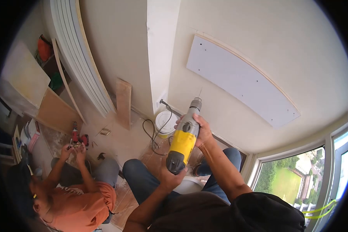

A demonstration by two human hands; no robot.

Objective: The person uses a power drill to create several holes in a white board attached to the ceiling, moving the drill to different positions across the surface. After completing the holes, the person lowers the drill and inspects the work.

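A yellow and grey power drill (183, 143) is held up in front of me, its thin bit pointing away toward the wall. My right hand (202, 129) wraps round the grey front housing just behind the chuck (196, 103). Lower down, my left hand (171, 178) grips the black rear end; its fingers are partly hidden behind the tool. Past the bit, a long white board (241, 85) with several dark holes is fixed on the wall. Whether the bit touches the wall cannot be made out.
A person in an orange shirt (79, 201) sits at the left, handling a small item near a red cordless drill (78, 135). A white bucket (166, 120) and a black cable (152, 133) lie by the wall corner. Windows (286, 178) are at the right.
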